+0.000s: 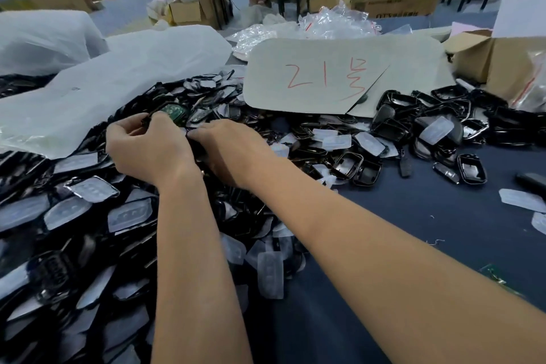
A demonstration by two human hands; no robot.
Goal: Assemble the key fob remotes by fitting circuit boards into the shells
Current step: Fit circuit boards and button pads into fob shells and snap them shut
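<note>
Left hand [144, 148]: fingers curled, pinching a green board [174, 112] at its 1 o'clock.
Right hand [233, 151]: fingers curled down into the shells [88, 216]; grip hidden.

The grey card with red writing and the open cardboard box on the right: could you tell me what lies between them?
In the head view, loose black shells are piled there, between card and box.

Right hand [227, 148] fingertips are hidden behind its own back, so its grip can't be read, and whatever sits under it in the shell pile [88, 216] is out of sight. Green circuit board [174, 111] just above left hand [147, 148]: partly covered by fingers, details too blurred. Second green board [492, 273], far right of pile, is half behind the forearm.
</note>
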